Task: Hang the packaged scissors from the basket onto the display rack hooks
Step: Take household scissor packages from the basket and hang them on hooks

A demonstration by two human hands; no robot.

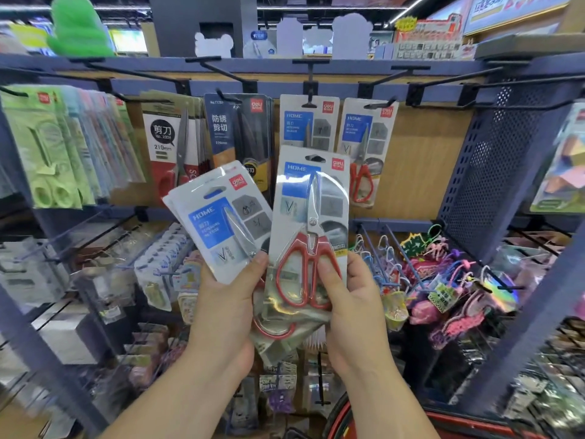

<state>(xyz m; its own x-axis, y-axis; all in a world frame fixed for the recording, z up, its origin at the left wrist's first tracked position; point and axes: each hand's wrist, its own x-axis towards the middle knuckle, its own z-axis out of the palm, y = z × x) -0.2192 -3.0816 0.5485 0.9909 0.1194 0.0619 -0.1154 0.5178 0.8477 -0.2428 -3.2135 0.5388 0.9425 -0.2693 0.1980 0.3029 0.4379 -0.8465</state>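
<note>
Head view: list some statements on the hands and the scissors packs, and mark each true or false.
1. The right hand holds a red-handled scissors pack upright. True.
2. The left hand is empty. False: it grips tilted packs.
3. The right hand's pack hangs on a hook. False: the hand holds it free, in front of the rack.
4. A HOME pack hangs on the rack behind it. True.

Illumination is bright and even, supplied from overhead; a white ceiling light strip (pixel 406 8) is visible at top right. Shadows are soft. Glare streaks the clear blister of the red-handled packaged scissors (pixel 311 236). Wide-angle distortion bows the dark blue metal rack rail (pixel 133 65). Centre is sharp; lower corners and side edges are blurred.
</note>
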